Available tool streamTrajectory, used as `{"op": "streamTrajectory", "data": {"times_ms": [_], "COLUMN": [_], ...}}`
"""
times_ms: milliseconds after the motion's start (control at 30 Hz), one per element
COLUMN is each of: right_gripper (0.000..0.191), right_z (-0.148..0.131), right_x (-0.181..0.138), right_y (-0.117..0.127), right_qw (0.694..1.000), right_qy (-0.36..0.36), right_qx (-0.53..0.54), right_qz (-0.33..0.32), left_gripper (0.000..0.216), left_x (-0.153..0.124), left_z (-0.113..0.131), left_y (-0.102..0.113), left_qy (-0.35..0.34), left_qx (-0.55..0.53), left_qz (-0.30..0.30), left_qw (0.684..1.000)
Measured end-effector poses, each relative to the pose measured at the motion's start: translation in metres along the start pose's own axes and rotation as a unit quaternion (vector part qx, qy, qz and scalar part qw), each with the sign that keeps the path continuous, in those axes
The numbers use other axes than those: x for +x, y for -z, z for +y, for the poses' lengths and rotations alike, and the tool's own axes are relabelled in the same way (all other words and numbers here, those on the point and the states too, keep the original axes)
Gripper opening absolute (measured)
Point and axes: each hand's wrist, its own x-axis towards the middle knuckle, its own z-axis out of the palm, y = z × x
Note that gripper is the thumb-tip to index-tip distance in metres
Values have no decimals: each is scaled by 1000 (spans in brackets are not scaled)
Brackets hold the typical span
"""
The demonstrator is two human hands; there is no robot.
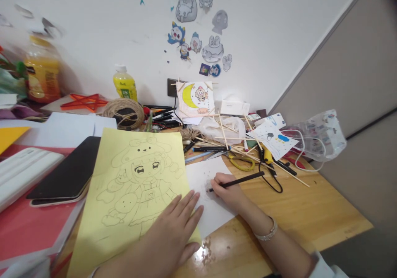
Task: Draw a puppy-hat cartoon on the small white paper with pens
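The pale wall (279,34) fills the back, with cartoon cutouts stuck to it above the wooden table (313,216). On the table, the biggest sheet is a yellow one (136,195) bearing a line drawing of a girl in a floppy, dog-faced hat, with a plush-like animal at her side. A flat black slab (66,170) lies to its left, and just to its right is a smaller white sheet (214,216) with faint marks near its middle. A clear plastic bag (328,133) rests by the grey panel at right, and a bottle of orange drink (43,71) stands at far left. Of the two hands, the left (175,224) lies palm down with fingers extended over the yellow sheet's right edge, fingertips reaching toward the white one. The right hand (228,192) rests on the white sheet, pinching a black pencil (245,180) whose tip meets the faint marks. Behind are a coil of twine (139,113) and a card with a yellow crescent moon (195,100). Yellow-handled scissors (243,163) lie beyond the right hand, among thin wooden sticks. Smallest is the bracelet (267,232) on the right wrist.
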Motion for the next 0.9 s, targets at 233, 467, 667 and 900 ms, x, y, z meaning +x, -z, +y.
{"op": "streamTrajectory", "data": {"times_ms": [233,467,667,900], "right_gripper": [35,35,36,34], "right_z": [-1,-2,-4,-2], "right_x": [0,-1,-1,-1], "right_y": [0,1,1,-1], "right_qw": [1000,1000,1000,999], "right_qy": [-5,0,-3,6], "right_qx": [7,0,-22,-18], "right_qz": [-5,0,20,30], "left_gripper": [53,54,58,58], "left_x": [0,-1,3,3], "left_z": [0,-1,0,1], "left_y": [1,-2,3,6], "left_qy": [-2,-4,-5,0], "left_qx": [5,1,29,35], "left_qz": [13,19,-10,-21], "left_qw": [1000,1000,1000,999]}}
